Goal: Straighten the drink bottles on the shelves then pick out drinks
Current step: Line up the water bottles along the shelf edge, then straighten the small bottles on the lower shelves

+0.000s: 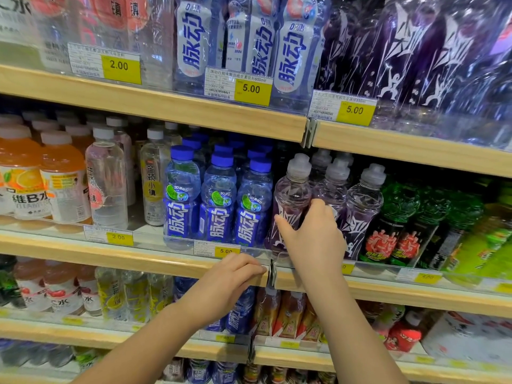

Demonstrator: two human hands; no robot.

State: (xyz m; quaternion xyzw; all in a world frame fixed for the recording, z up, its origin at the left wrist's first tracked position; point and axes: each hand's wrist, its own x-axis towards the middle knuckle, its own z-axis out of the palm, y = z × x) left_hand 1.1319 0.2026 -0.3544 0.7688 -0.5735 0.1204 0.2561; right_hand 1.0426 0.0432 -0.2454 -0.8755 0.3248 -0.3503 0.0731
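Purple drink bottles with grey sport caps stand on the middle shelf (155,259). My right hand (313,236) is wrapped around the lower body of the leftmost purple bottle (293,189), thumb on its left side, fingers behind it. Two more purple bottles (363,198) stand close to its right. Left of it stand three blue bottles (219,200) with blue caps in a front row. My left hand (235,275) rests on the front edge of the middle shelf below the blue bottles, fingers curled over the clear price rail.
Orange vitamin-water bottles (63,184) and clear bottles (106,181) fill the shelf's left; green and black bottles (401,217) fill its right. Shrink-wrapped packs (249,40) sit on the upper shelf. Yellow price tags (225,251) line the edges. Lower shelves hold more bottles.
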